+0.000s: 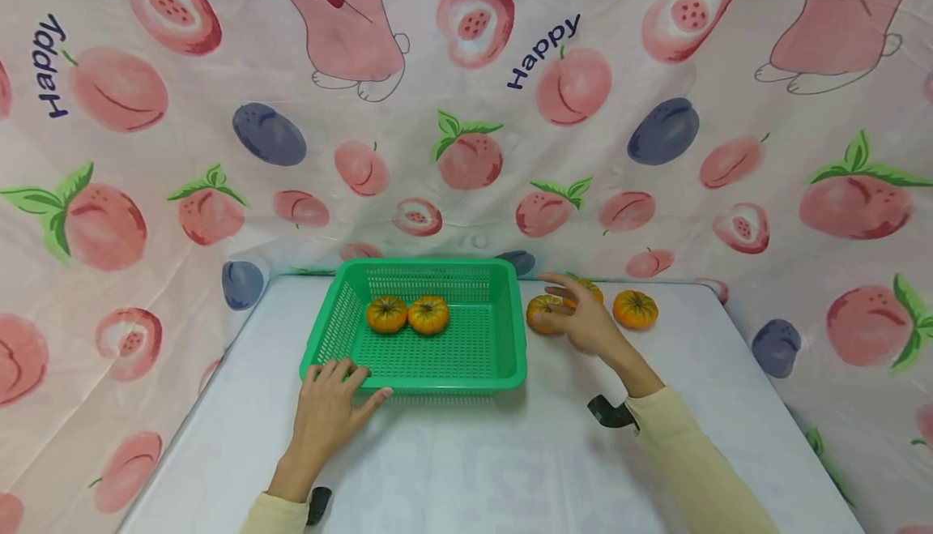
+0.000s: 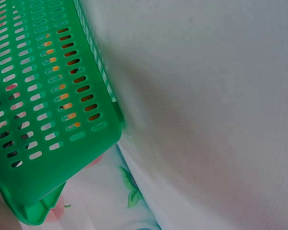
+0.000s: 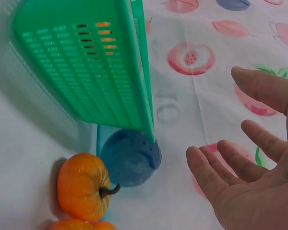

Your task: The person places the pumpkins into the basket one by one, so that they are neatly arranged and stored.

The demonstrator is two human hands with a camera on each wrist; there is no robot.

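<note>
Two small orange pumpkins (image 1: pixel 407 315) sit side by side in the green plastic basket (image 1: pixel 437 383). My left hand (image 1: pixel 325 412) rests its fingertips on the basket's front left rim, thumb spread to the right along the front. The left wrist view shows the perforated wall (image 2: pixel 43 177) up close. To the right of the basket, my right hand (image 1: pixel 583 322) hovers near a pumpkin (image 1: pixel 541 307) with fingers spread and nothing held. Partly behind that hand is another pumpkin (image 1: pixel 589 289); a further pumpkin (image 1: pixel 636 309) lies to its right. The right wrist view shows a stemmed pumpkin (image 3: pixel 79 184) apart from the fingers.
A white cloth covers the table (image 1: pixel 466 469). Behind and around it hangs a pale fabric (image 1: pixel 408 137) printed with peaches, plums and animal figures. Dark wrist devices (image 1: pixel 611 412) show at both sleeves.
</note>
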